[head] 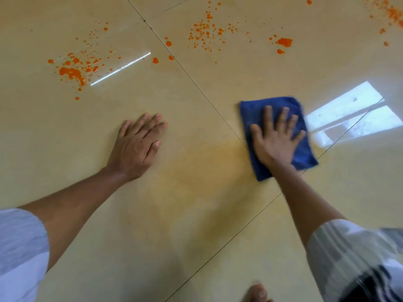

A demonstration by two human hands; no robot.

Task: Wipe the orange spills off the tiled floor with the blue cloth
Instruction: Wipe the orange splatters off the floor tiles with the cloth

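Observation:
The blue cloth (253,112) lies folded flat on the beige tiled floor (196,225) at centre right. My right hand (275,140) presses down on it with fingers spread and straight. My left hand (136,144) rests flat on the floor to the left, fingers straight. Orange spills dot the far tiles: a splatter with a big blotch (73,73) at upper left, a cluster of droplets (205,32) at top centre, a patch (284,42) right of it, and more drops (390,14) in the top right corner. A faint orange smear (202,162) stains the floor between my hands.
Dark grout lines (192,77) cross the floor diagonally. A bright window reflection (349,114) lies right of the cloth, and a thin light streak (121,68) beside the left splatter. My bare toes (258,293) show at the bottom edge.

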